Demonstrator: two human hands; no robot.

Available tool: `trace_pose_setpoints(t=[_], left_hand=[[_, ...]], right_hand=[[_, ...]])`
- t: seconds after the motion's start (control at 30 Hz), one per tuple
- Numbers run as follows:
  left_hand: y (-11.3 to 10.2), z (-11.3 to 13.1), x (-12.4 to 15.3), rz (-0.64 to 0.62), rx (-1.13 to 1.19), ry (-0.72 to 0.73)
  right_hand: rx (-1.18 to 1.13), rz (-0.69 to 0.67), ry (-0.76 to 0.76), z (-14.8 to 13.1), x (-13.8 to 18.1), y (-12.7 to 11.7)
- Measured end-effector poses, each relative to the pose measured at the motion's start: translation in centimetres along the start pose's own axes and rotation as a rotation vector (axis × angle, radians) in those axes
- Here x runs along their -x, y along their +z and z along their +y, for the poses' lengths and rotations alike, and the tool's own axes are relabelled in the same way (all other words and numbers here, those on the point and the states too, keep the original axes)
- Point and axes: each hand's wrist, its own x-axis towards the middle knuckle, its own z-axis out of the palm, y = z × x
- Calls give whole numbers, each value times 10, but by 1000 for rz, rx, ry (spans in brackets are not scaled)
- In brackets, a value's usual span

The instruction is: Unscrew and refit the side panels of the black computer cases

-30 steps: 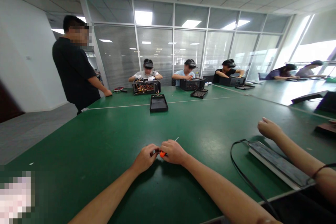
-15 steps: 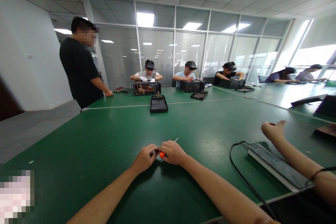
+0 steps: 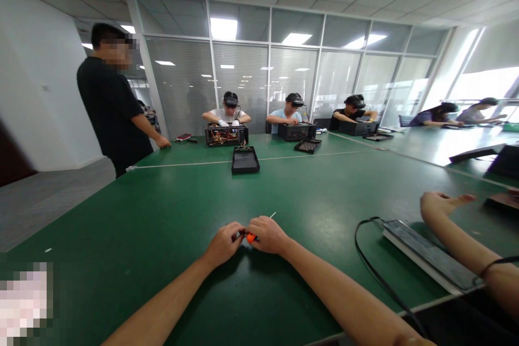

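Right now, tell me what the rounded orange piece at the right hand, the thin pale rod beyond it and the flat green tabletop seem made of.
Rounded orange piece: probably plastic, from its bright, even colour; finish unclear.
Thin pale rod: perhaps metal, being straight; too small for certainty.
Flat green tabletop: smooth, softly shiny with blurred reflections; possibly laminate.

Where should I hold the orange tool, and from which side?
Probably by its orange end, coming from the right as the right grip does: that end looks thick, while what seems its thin shaft sticks out on the far side, pointing away. The left grip crowds the left side.
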Motion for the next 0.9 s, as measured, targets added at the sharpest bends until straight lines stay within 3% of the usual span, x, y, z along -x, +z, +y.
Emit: trace_pose_setpoints(t=[0.9], left_hand=[[-3,6,-2,-23,1,-14]], right_hand=[[2,1,-3,1,0,-1]])
